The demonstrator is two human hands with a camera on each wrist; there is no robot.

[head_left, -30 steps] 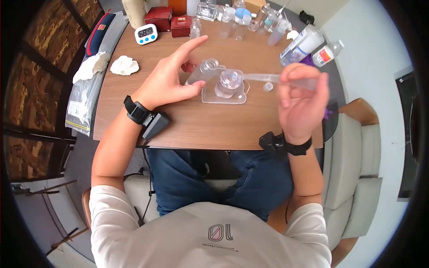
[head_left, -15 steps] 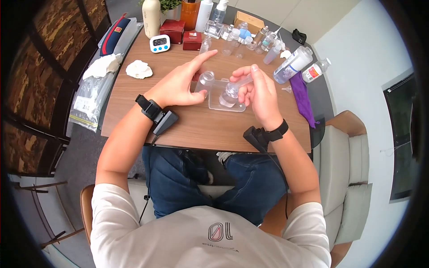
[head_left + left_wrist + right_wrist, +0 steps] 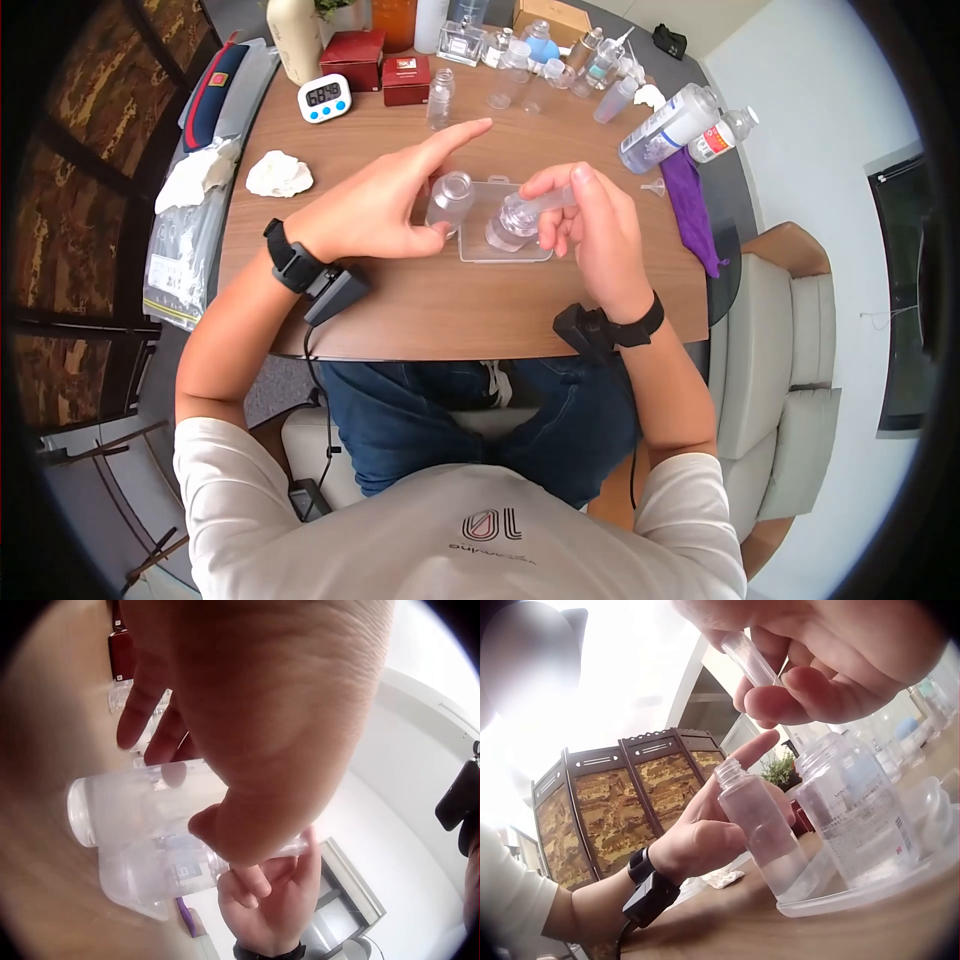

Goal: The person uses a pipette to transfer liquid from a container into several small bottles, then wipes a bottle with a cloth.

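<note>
My left hand [image 3: 375, 205] holds a slim clear bottle [image 3: 450, 200] between thumb and fingers, the index finger stretched out past it. The bottle is uncapped and stands slightly tilted at the left edge of a shallow clear plastic tray [image 3: 478, 254]. On that tray sits a wider clear jar [image 3: 508, 230], uncapped, with liquid in it and printing on its side [image 3: 847, 810]. Over the jar's mouth, my right hand [image 3: 608, 240] pinches a clear plastic dropper [image 3: 556, 198] by its bulb. In the right wrist view the fingers hide the dropper's lower part.
A small empty glass bottle [image 3: 440, 100] stands behind the left hand. Farther back are a timer [image 3: 325, 98], red boxes [image 3: 405, 80] and several small bottles. To the right lie large bottles [image 3: 665, 130] and a purple cloth [image 3: 690, 215]; crumpled tissue [image 3: 279, 174] lies left.
My right hand has come leftward with the dropper, from beside the tray to above the jar. The left hand keeps its hold on the bottle. The head view has shifted slightly.
</note>
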